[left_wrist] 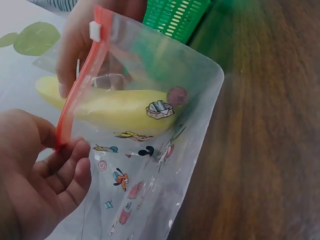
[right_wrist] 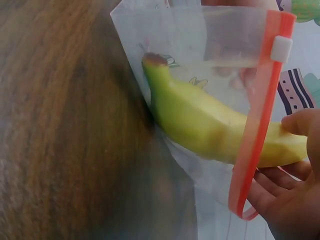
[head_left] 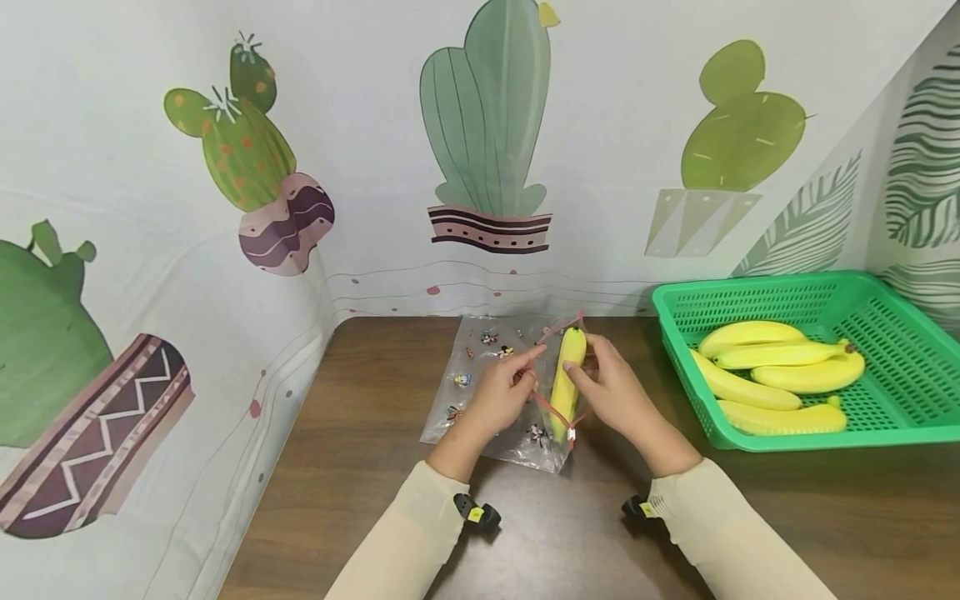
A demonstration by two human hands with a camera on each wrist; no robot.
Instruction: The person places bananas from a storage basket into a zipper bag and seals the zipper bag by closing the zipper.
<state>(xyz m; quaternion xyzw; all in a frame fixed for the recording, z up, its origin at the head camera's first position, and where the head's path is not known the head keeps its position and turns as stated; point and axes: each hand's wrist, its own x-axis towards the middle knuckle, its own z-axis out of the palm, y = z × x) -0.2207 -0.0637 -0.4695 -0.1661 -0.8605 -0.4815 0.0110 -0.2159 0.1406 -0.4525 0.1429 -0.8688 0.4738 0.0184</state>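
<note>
A clear zip bag point(head_left: 487, 433) printed with small cartoon figures lies on the table, its red zip edge point(right_wrist: 260, 110) parted. My left hand point(head_left: 504, 396) pinches that edge between thumb and fingers, as the left wrist view shows, with the index finger stretched forward in the head view. A yellow banana point(head_left: 568, 375) is partly inside the bag, its greenish stem end point(right_wrist: 159, 82) within and the other end sticking out past the zip. That outer end is held by my right hand point(head_left: 611, 387), thumb on one side and fingers on the other. The zip carries a white slider point(right_wrist: 281, 49).
To the right stands a green plastic basket point(head_left: 900, 433) with several bananas point(head_left: 783, 417) in it. The brown wooden table point(head_left: 360, 500) reaches back to a white cloth point(head_left: 360, 167) printed with cacti.
</note>
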